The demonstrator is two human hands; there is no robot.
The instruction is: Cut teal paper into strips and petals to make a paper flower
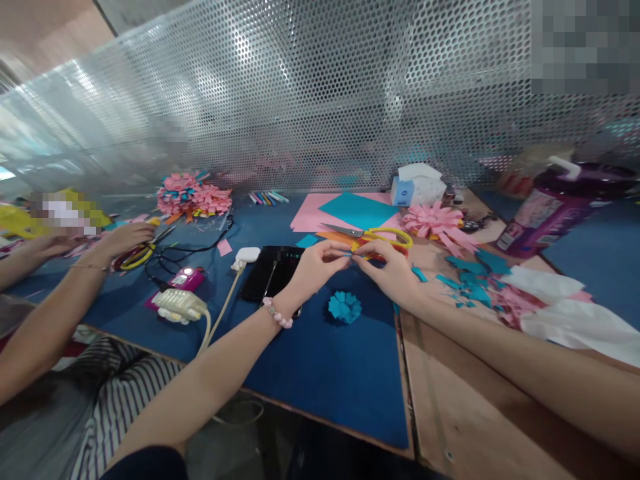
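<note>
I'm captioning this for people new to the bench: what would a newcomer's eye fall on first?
Probably the bright blue paper flower on the darker blue tabletop, just nearer the viewer than the left hand and right hand, which nearly meet. Next, perhaps, the pink paper flower to their right, in front of the tissue box, and the purple cup with a white straw at far right.

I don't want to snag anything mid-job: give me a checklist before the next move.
1. Left hand and right hand visible: ok.
2. What they hold identifiable: cannot tell, too small to make out.
3. Blue flower apart from both hands: ok.
4. Scissors well away from right hand: not ok, just beyond it.
5. Phone fully in view: not ok, left wrist hides part.
</note>
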